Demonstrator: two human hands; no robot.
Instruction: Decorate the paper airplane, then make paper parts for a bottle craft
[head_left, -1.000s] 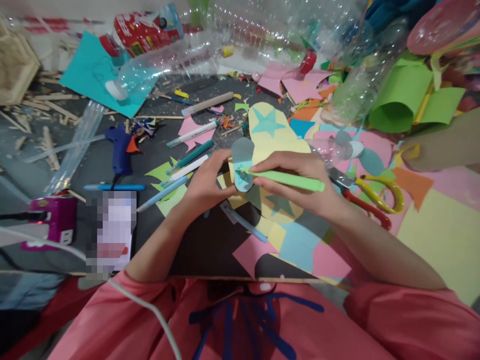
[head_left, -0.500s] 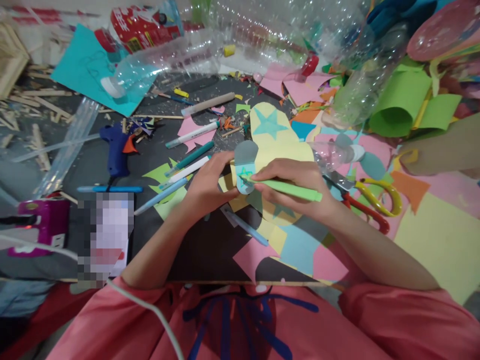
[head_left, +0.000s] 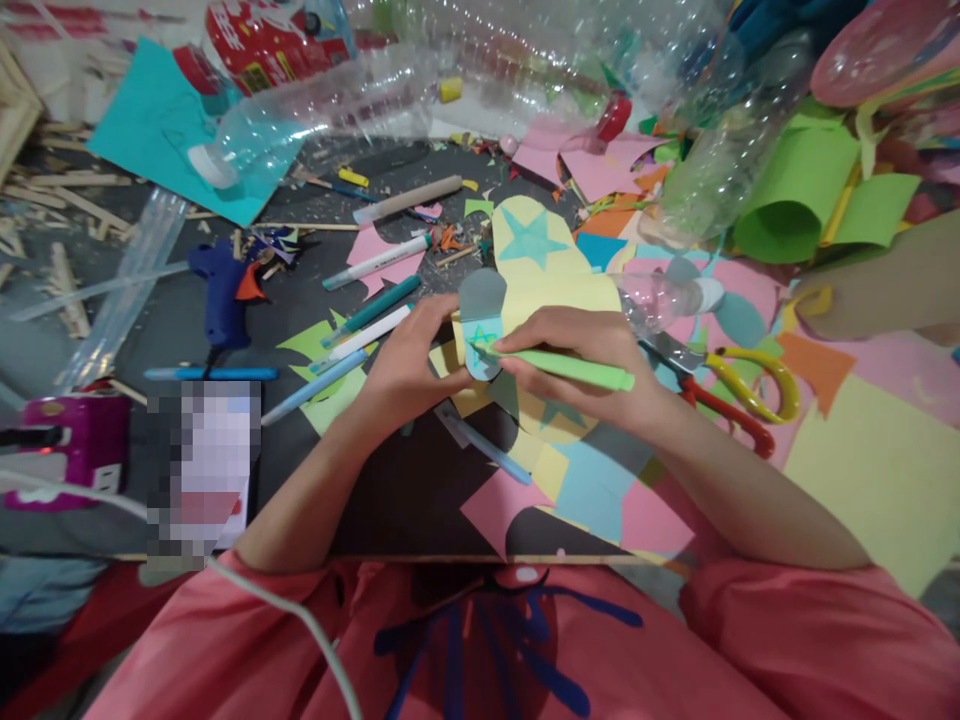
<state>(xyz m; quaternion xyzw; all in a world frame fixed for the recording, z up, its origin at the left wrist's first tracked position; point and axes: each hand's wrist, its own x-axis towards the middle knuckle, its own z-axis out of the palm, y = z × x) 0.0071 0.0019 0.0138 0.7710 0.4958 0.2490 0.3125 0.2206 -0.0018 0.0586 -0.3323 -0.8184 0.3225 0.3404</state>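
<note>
My right hand (head_left: 592, 350) grips a light green marker (head_left: 581, 368) in a writing hold. Its tip meets a small light blue paper piece (head_left: 487, 362), where a green star outline shows. A grey rounded paper piece (head_left: 482, 292) adjoins it just above. Both sit against the left side of a pale yellow paper cutout (head_left: 559, 292) with rounded lobes and blue stars. My left hand (head_left: 409, 365) holds the left edge of these papers between thumb and fingers; its fingertips are partly hidden.
Several markers (head_left: 375, 310) lie left of my hands, beyond them a blue glue gun (head_left: 225, 295) and a phone (head_left: 217, 460). Scissors (head_left: 739, 400) rest at the right among paper scraps. Clear plastic bottles (head_left: 322, 110) line the back.
The camera view has shifted slightly, so everything sits a little further left and up. Both hands keep their holds, and the marker tip stays on the light blue piece.
</note>
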